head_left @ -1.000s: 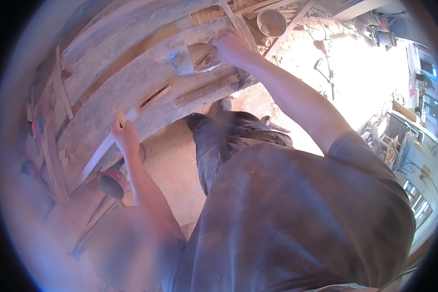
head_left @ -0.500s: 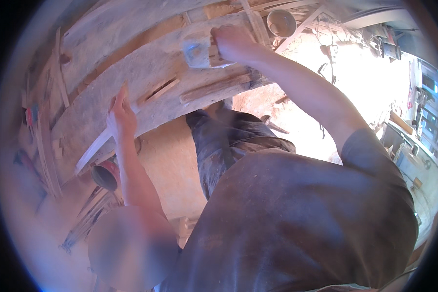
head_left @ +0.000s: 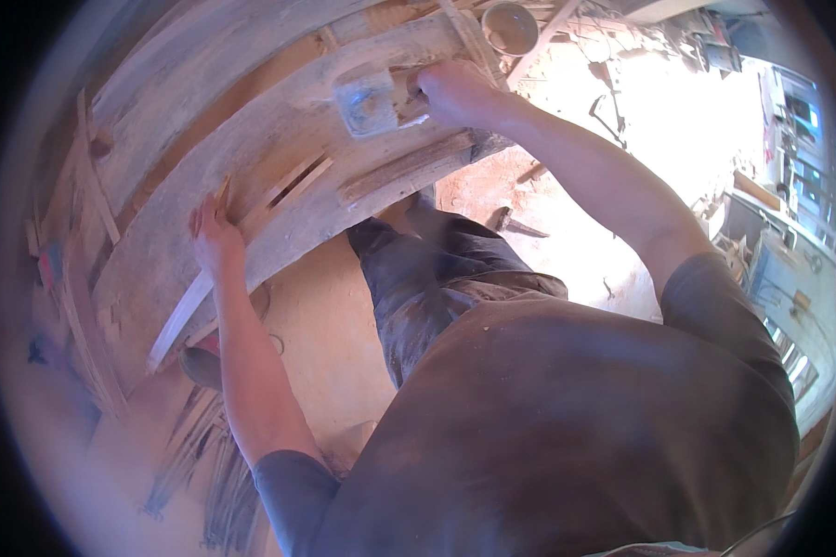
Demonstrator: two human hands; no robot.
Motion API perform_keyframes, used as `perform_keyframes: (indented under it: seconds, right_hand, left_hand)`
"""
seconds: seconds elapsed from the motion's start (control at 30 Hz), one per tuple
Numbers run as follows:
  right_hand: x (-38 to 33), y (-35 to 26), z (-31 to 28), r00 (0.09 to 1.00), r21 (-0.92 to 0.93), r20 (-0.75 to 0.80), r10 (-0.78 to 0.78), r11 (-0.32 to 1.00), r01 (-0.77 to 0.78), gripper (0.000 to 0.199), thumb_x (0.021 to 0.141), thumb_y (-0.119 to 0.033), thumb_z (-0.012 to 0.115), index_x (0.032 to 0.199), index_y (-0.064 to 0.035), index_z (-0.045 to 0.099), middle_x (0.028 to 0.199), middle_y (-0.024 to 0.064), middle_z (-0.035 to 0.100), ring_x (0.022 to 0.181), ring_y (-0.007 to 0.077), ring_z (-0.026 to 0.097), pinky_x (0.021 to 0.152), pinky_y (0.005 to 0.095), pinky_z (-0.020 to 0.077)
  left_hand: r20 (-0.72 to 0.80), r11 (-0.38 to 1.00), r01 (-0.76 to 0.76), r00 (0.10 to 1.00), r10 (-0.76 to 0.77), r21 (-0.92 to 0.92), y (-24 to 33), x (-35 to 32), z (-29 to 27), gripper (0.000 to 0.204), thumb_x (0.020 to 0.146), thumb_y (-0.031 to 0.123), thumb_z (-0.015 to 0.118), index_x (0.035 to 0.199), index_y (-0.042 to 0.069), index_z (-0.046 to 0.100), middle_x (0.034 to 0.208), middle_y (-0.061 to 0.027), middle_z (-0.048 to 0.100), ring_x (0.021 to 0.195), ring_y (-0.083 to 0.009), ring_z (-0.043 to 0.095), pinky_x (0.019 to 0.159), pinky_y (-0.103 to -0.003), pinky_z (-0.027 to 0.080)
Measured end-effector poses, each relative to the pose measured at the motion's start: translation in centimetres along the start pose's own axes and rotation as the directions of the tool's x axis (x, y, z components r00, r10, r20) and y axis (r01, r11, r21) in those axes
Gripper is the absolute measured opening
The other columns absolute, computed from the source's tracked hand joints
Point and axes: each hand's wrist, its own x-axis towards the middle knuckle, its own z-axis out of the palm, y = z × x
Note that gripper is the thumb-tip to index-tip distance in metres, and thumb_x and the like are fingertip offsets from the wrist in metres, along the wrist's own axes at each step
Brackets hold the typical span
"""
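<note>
My left hand (head_left: pixel 217 239) is closed around a long, thin pale wooden strip (head_left: pixel 180 317) at the left of the workbench (head_left: pixel 283 237). One end of the strip shows past my fingers, and the other slants down toward the bench's near edge. Farther right, my right hand (head_left: pixel 457 95) is closed beside a clear, bluish plastic-looking container (head_left: pixel 366 107) on the bench top. What its curled fingers hold, if anything, is hidden. Between the hands, the bench has a narrow slot (head_left: pixel 299 181) with a piece of wood along it.
A round bucket-like container (head_left: pixel 510 29) stands beyond my right hand. Below the bench's left end sits a dark round vessel (head_left: pixel 202 367), with a bundle of thin sticks (head_left: pixel 223 464) under it. A tool with a dark head (head_left: pixel 500 220) lies on the bright floor at right.
The whole view has shifted slightly. My left hand has moved a little left and turned, still on the strip. My right hand stays beside the clear container.
</note>
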Motion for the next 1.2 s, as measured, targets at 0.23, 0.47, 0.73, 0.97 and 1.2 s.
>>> perform_keyframes:
  seconds: [0.23, 0.47, 0.73, 0.97, 1.2]
  right_hand:
    - [-4.3, 2.0, 2.9, 0.855, 0.807, 0.062, 0.515, 0.478, -0.346, 0.011, 0.087, -0.008, 0.066, 0.085, 0.0011, 0.072, 0.069, 0.0090, 0.065, 0.062, 0.0167, 0.063, 0.054, 0.0336, 0.0472]
    - [-8.2, 0.7, 5.7, 0.656, 0.925, 0.287, 0.698, -0.024, -0.380, 0.006, 0.083, -0.004, 0.069, 0.077, -0.0018, 0.068, 0.061, 0.0033, 0.056, 0.044, 0.0086, 0.044, 0.039, 0.0259, 0.0275]
    - [-11.8, 1.1, 5.8, 0.686, 0.969, 0.239, 0.687, -0.220, -0.117, 0.013, 0.091, -0.003, 0.066, 0.099, 0.0076, 0.068, 0.070, 0.0057, 0.057, 0.050, 0.0101, 0.045, 0.043, 0.0248, 0.0311]
    - [-10.1, 0.2, 8.6, 0.680, 0.968, 0.243, 0.692, -0.219, -0.123, 0.013, 0.091, 0.000, 0.065, 0.100, 0.0088, 0.068, 0.072, 0.0083, 0.060, 0.049, 0.0118, 0.046, 0.044, 0.0260, 0.0317]
    - [-12.3, 0.8, 8.4, 0.641, 0.968, 0.250, 0.726, -0.210, -0.141, 0.018, 0.092, -0.002, 0.064, 0.107, 0.0082, 0.067, 0.074, 0.0082, 0.060, 0.052, 0.0131, 0.048, 0.046, 0.0280, 0.0338]
  left_hand:
    - [0.017, 0.936, -0.250, 0.965, 0.262, -0.248, 4.1, -3.1, -2.8, 0.059, 0.089, 0.024, 0.078, 0.141, 0.004, 0.061, 0.145, -0.0223, 0.060, 0.137, -0.0435, 0.051, 0.114, -0.053, 0.043]
    - [0.318, 0.989, -0.122, 0.937, 0.140, -0.078, 3.4, -2.8, -3.0, 0.065, 0.082, 0.019, 0.081, 0.142, 0.007, 0.061, 0.130, -0.0217, 0.068, 0.126, -0.0418, 0.061, 0.106, -0.053, 0.049]
    - [0.428, 0.987, -0.149, 0.897, 0.109, 0.062, 3.8, -1.3, -2.8, 0.042, 0.084, 0.019, 0.074, 0.124, 0.007, 0.068, 0.115, -0.0212, 0.074, 0.109, -0.0415, 0.071, 0.092, -0.054, 0.056]
    - [0.427, 0.990, -0.135, 0.899, 0.100, 0.052, 7.3, -1.2, -4.0, 0.037, 0.081, 0.017, 0.077, 0.115, 0.006, 0.069, 0.106, -0.0207, 0.075, 0.104, -0.0407, 0.072, 0.091, -0.054, 0.055]
    - [0.356, 0.986, -0.163, 0.921, 0.160, -0.021, 7.4, -1.7, -3.0, 0.023, 0.081, 0.011, 0.072, 0.104, 0.007, 0.069, 0.099, -0.0159, 0.075, 0.100, -0.0383, 0.072, 0.086, -0.054, 0.057]
